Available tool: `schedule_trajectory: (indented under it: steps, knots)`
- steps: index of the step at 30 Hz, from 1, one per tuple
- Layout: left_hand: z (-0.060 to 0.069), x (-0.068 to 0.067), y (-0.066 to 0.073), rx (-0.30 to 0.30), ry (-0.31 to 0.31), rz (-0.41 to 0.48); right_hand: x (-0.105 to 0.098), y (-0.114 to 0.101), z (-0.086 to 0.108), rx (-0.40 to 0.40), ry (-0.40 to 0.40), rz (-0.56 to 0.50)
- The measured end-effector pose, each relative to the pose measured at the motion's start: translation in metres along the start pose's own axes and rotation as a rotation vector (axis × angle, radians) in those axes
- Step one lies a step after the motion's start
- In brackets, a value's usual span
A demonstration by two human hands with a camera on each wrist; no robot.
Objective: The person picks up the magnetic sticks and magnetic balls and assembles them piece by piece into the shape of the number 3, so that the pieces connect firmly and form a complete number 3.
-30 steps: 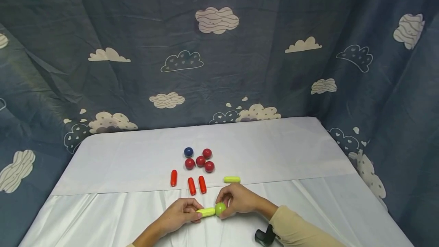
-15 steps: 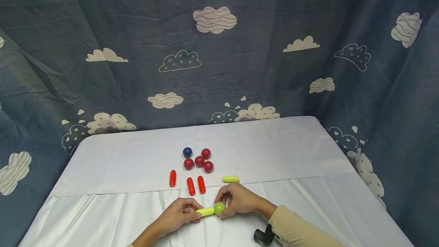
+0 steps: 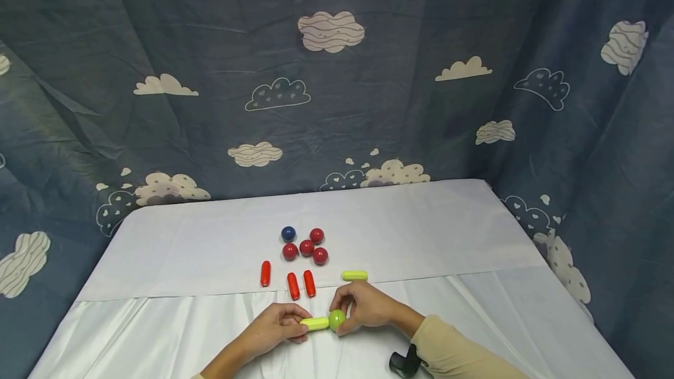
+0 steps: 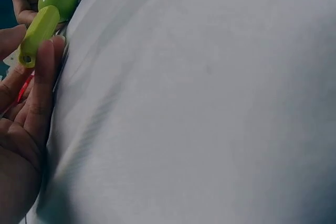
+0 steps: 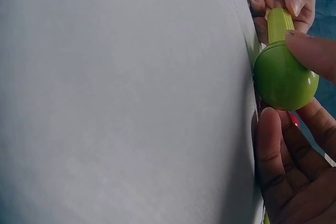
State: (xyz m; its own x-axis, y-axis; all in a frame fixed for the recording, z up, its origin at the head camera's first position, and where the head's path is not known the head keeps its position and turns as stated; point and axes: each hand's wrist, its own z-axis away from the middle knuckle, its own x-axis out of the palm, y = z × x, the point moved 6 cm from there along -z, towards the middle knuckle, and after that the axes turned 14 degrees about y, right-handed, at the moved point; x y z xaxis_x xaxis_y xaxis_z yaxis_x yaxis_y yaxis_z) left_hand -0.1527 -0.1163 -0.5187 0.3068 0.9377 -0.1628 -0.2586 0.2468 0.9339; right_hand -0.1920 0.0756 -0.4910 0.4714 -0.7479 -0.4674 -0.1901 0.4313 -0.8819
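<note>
Left hand (image 3: pixel 274 327): from where I stand, its thumb and fingers pinch the outer end of a yellow-green rod (image 3: pixel 316 324), closed in to the width of that rod.
Right hand (image 3: pixel 371 307): thumb and fingers curl round a green ball (image 3: pixel 337 320), parted only as far as the ball's width.
Rod and ball: held between the two hands, low over the near part of the desk (image 3: pixel 447 233); the rod's inner end meets the ball, though I can't tell whether it goes inside. A hole shows in the rod's outer end, and a thin seam runs around the ball.
Second yellow-green rod (image 3: pixel 355 275): lying crosswise just beyond the right hand.
Red rods (image 3: pixel 265 274): three, beyond the left hand, pointing away from the person; two lie side by side, the third a little to their left.
Balls farther back: four red balls (image 3: pixel 290 251) in a loose cluster, with a dark blue ball (image 3: pixel 288 234) at its back left.
Near the right sleeve (image 3: pixel 463 350): a black object (image 3: pixel 405 362), its kind unclear to me.
Backdrop: a dark blue curtain (image 3: pixel 379 98) printed with pale clouds, behind the white-draped desk.
</note>
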Motion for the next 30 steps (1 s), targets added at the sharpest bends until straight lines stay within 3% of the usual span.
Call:
schedule_trajectory:
  steps: [5, 10, 16, 20, 24, 30]
  knots:
    - [0.004, -0.005, 0.006, 0.017, -0.05, -0.015, 0.0, -0.001, -0.001, 0.007, -0.009, 0.002]
    - [0.005, -0.021, 0.013, 0.029, -0.076, -0.052, 0.001, -0.001, -0.002, 0.027, -0.021, 0.007]
    - [-0.002, -0.054, 0.038, 0.117, -0.014, -0.111, 0.002, 0.0, -0.003, 0.046, -0.02, 0.026]
    - [-0.018, -0.078, 0.059, 0.175, 0.116, -0.192, 0.0, 0.0, -0.004, 0.047, -0.021, 0.028]
    - [-0.046, -0.098, 0.076, 0.17, 0.241, -0.296, -0.002, 0.001, -0.003, 0.047, -0.02, 0.018]
    - [-0.089, -0.115, 0.086, 0.179, 0.285, -0.362, 0.0, 0.002, -0.001, 0.047, -0.03, -0.007]
